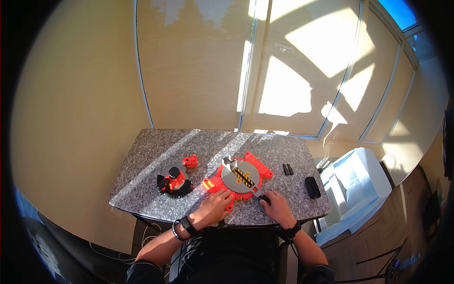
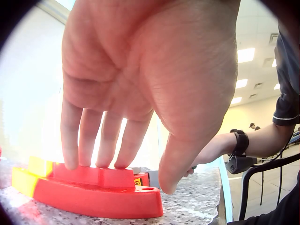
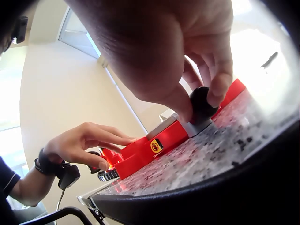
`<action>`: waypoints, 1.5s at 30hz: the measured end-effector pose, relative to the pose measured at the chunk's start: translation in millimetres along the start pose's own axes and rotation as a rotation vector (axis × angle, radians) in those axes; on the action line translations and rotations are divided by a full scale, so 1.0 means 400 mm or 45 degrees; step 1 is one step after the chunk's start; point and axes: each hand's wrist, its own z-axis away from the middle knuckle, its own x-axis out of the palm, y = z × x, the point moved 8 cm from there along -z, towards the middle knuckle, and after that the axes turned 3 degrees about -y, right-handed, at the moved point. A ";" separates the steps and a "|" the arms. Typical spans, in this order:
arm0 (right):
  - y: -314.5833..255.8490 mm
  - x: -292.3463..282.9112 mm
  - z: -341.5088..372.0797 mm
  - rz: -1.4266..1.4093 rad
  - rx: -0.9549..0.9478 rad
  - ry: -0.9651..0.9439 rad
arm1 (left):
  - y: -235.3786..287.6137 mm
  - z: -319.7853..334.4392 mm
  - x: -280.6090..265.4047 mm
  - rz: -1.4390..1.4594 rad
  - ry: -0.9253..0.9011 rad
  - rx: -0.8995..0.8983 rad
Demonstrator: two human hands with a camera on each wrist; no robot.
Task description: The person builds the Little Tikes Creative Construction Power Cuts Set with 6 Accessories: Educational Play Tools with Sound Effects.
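A red toy base [image 1: 257, 165] with outspread legs lies on the table, topped by a grey disc [image 1: 230, 182] with a black-and-yellow striped sticker. My left hand [image 1: 215, 207] rests straight fingertips on a red leg [image 2: 103, 199] of that base, its thumb apart from the other fingers. On the near right side, my right hand [image 1: 280, 209] pinches a black knob [image 3: 201, 99] between thumb and fingers. The knob sits at the end of a grey lever [image 1: 257, 190] that reaches out from the disc. A grey upright piece [image 1: 228, 162] stands at the disc's far edge.
To the left stands a red, black and grey toy part [image 1: 175, 179] with a bristly black rim, beside a small red piece [image 1: 190, 161]. Two small black pieces [image 1: 288, 169] and a black case-like part [image 1: 312, 187] lie at right. A covered chair [image 1: 362, 189] adjoins the speckled table [image 1: 156, 142].
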 end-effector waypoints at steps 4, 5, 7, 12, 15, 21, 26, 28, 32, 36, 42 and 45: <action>0.019 0.013 -0.002 0.036 -0.071 0.046 | -0.003 -0.001 0.005 -0.009 0.002 0.006; 0.025 0.019 -0.002 0.036 -0.072 0.046 | -0.004 0.000 0.007 -0.009 0.003 0.006; 0.025 0.018 -0.003 0.037 -0.094 0.068 | -0.004 -0.001 0.008 -0.007 0.010 0.006; -0.006 -0.018 -0.003 -0.118 0.096 -0.033 | -0.004 0.000 0.007 -0.009 0.017 0.010; -0.002 -0.014 -0.007 -0.080 0.032 -0.013 | -0.001 0.000 0.000 0.003 0.023 0.011; -0.009 -0.011 -0.005 0.009 -0.030 0.004 | 0.000 0.002 -0.001 0.000 0.043 0.021; 0.003 0.004 -0.006 0.090 -0.056 -0.010 | -0.006 0.001 0.007 0.003 0.042 0.022; 0.003 0.007 -0.006 0.067 -0.047 -0.034 | -0.007 0.000 0.010 0.008 0.038 0.024; 0.003 0.007 -0.009 0.063 -0.051 -0.053 | -0.005 0.000 0.007 -0.006 0.039 0.022; 0.003 0.006 -0.015 0.196 -0.163 -0.047 | -0.008 -0.001 0.006 0.038 0.064 -0.005; -0.013 -0.040 -0.056 0.092 -0.052 -0.149 | -0.005 -0.005 -0.004 0.086 0.055 -0.036; 0.024 -0.041 -0.081 0.007 -0.036 -0.121 | -0.004 -0.006 -0.012 0.100 0.073 -0.034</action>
